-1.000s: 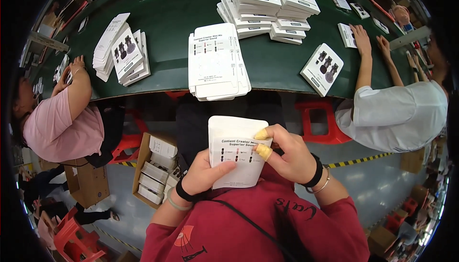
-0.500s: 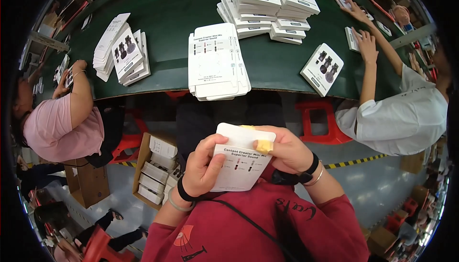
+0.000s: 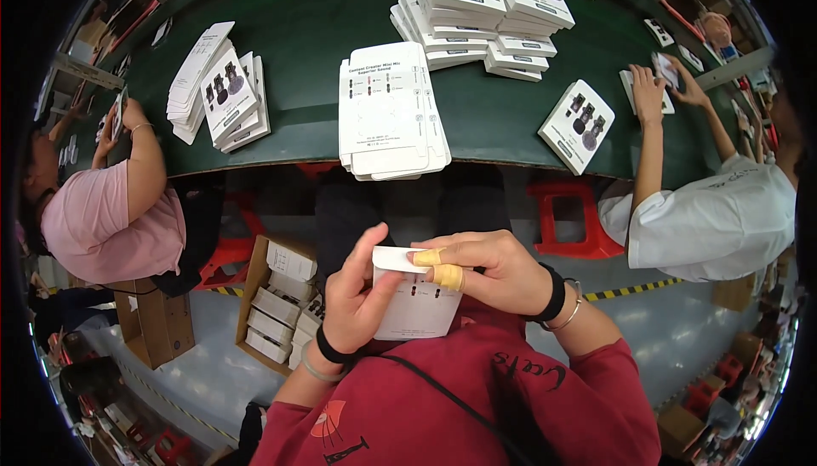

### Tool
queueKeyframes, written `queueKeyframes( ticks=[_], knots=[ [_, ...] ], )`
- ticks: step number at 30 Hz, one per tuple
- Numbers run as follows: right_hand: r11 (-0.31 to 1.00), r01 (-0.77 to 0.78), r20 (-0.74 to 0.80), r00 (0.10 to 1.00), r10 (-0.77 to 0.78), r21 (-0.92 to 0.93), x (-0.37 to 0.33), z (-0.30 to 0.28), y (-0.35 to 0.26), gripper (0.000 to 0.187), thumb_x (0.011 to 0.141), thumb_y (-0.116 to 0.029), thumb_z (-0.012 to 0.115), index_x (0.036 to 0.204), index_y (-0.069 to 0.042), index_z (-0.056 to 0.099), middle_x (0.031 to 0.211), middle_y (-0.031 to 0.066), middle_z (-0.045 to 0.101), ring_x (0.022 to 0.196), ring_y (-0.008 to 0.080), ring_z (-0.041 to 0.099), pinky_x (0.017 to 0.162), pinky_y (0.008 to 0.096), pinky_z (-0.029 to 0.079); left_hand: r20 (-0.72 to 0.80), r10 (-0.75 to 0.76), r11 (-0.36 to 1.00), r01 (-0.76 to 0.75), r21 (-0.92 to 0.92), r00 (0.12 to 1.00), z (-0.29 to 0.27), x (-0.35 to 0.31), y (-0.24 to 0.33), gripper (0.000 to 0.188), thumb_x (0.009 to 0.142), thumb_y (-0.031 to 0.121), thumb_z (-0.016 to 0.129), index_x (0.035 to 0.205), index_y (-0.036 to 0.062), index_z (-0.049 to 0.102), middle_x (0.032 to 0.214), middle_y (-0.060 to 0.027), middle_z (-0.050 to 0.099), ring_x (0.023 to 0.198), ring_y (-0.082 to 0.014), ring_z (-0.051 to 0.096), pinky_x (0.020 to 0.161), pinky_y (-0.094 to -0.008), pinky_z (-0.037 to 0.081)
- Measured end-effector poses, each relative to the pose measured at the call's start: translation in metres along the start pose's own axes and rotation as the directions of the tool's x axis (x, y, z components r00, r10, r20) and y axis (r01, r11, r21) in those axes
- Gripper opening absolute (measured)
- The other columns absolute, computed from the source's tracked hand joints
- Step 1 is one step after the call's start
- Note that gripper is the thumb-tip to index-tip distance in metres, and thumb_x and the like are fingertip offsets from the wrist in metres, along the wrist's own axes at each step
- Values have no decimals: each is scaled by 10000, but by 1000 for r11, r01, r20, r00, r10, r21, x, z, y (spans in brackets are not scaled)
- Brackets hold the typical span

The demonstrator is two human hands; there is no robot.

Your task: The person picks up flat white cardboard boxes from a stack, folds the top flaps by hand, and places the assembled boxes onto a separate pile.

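A white flat product box is held upright in front of my red top, its printed back toward me. My left hand grips its left side, with the thumb on the printed face and the fingers behind. At the box's top, my right hand pinches the folded end flap between thumb and fingers, both wrapped in yellow tape. Part of the print is covered by my right thumb. On the green table ahead lies a stack of flattened white cartons.
Stacked finished boxes stand at the table's back; a single box lies at right. More cartons and boxes are at left. An open brown carton with white boxes sits on the floor. Co-workers sit both sides; a red stool stands right.
The raised top flap is now folded down over the box's end, with my right thumb and fingers closed on it. The co-worker's hands at right have moved closer together.
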State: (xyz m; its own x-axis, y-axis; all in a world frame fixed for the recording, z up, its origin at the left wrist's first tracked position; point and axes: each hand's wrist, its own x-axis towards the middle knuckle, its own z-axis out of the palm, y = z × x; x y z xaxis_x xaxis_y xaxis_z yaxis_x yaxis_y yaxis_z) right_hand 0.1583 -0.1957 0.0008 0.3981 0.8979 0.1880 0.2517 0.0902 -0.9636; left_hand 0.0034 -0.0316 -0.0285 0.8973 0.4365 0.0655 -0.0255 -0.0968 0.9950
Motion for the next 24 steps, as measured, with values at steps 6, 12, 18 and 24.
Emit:
queueKeyframes(
  ticks=[6, 12, 18, 24],
  knots=[
    [981, -170, 62, 982, 176, -89, 5, -2, -18, 319, 970, -135, 646, 1273, -38, 661, 999, 153, 741, 875, 242, 739, 745, 308, 570, 268, 158, 961, -210, 178, 950, -37, 31, 14, 320, 936, 7, 632, 1248, -18, 566, 925, -51, 681, 723, -43, 581, 589, -204, 433],
    [957, -290, 129, 950, 285, 23, 12, -4, -23, 302, 987, -146, 631, 1264, -29, 661, 970, 134, 743, 872, 201, 731, 755, 287, 559, 412, -194, 980, 195, 38, 891, -42, 53, 28, 141, 925, 8, 629, 1054, 2, 571, 775, -21, 603, 611, -39, 500, 555, -209, 393],
    [878, -414, 77, 910, 408, 239, 5, -3, -13, 205, 976, -118, 649, 1141, -3, 686, 936, 101, 742, 877, 167, 720, 774, 284, 556, 318, 10, 998, -31, 61, 948, -27, 40, 12, 95, 961, 48, 618, 939, 28, 528, 689, -21, 560, 585, -76, 484, 577, -212, 406],
    [914, -364, 85, 931, 354, 178, -8, -6, -16, 120, 952, -108, 660, 1045, -32, 661, 957, 96, 720, 853, 178, 708, 764, 301, 546, 244, 182, 983, -170, -73, 953, -15, 32, 2, 152, 991, 83, 608, 897, 48, 493, 812, -54, 595, 690, -100, 522, 618, -226, 419]
  ],
)
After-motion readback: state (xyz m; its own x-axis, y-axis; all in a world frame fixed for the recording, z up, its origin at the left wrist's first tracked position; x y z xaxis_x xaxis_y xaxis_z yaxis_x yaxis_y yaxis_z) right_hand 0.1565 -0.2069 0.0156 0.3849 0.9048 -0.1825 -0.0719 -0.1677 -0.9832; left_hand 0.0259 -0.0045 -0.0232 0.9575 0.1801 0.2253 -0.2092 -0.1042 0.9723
